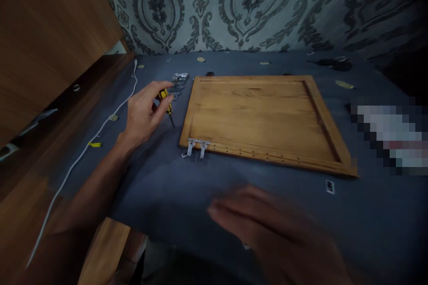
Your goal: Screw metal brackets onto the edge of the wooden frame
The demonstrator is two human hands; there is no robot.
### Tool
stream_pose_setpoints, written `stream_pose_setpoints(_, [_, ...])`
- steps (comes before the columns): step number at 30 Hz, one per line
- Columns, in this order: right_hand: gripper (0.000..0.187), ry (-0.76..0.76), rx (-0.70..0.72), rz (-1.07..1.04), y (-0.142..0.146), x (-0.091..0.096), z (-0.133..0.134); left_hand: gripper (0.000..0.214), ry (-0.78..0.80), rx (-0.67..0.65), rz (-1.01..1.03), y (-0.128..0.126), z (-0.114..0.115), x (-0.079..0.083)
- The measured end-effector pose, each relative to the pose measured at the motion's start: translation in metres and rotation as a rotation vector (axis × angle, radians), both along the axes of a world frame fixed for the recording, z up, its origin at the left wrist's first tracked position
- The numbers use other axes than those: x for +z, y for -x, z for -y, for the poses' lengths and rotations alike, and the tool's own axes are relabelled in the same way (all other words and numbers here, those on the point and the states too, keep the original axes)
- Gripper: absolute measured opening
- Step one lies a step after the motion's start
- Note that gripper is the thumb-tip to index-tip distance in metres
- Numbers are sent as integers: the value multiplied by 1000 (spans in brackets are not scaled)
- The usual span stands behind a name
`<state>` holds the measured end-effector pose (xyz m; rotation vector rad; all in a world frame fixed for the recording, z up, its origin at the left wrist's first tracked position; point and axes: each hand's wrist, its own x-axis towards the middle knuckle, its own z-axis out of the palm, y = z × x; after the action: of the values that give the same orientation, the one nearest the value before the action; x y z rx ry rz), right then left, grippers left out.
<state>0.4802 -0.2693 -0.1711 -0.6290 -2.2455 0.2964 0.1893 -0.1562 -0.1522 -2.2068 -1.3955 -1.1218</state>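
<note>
Left hand [145, 113] pinches yellow screwdriver [166, 101] — right hand [267, 231] spread, blurred, beside wooden panel [261, 118].

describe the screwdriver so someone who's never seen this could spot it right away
Start at the big wooden panel lying flat on the blue cloth. Just off its left edge, the left hand has its fingers on the screwdriver. It has a yellow and black handle and a thin dark shaft, unlike the silvery metal hardware just behind it.
</note>
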Motion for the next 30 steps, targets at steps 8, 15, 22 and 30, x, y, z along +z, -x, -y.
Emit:
stream_pose_setpoints(8, [31, -165, -45, 87, 2, -21, -65, 26, 32, 59, 5, 1, 0, -1])
stream_pose_setpoints(15, [32, -192, -48, 132, 7, -41, -79, 19, 14, 23, -16, 0, 4, 2])
stream_pose_setpoints(22, [35, -135, -59, 128, 5, -47, -81, 18, 24, -17, 285, -19, 21, 17])
stream_pose_setpoints(30, [31, -217, -62, 128, 6, -48, -83, 18, 105, -64, 314, -42, 46, 30])
